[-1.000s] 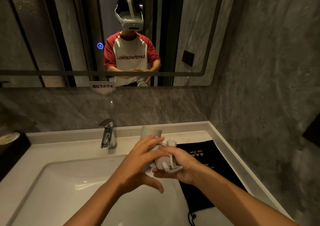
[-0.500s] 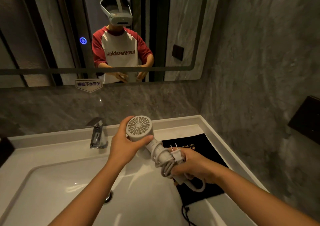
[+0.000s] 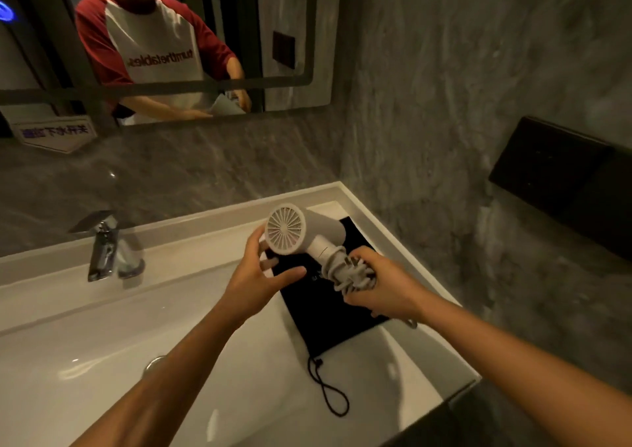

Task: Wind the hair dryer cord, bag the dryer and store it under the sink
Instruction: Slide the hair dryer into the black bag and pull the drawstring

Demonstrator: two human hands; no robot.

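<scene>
Above the black drawstring bag (image 3: 328,309) lying flat on the worktop (image 3: 393,371), our right hand (image 3: 383,289) grips the cord-wound handle of the hair dryer (image 3: 301,231), its long axis slanting up-left toward our half-open left hand (image 3: 256,275), fingertips touching its head.

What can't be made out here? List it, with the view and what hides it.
Head view only:
- Hair dryer handle: covered by the wound cord and the right hand.
- Black bag: its printed text is blocked by the dryer and the left hand.
- Plug: blurred among the cord loops.
- Under-sink storage: below the counter, out of frame.
- Faucet: motion-blurred.
</scene>
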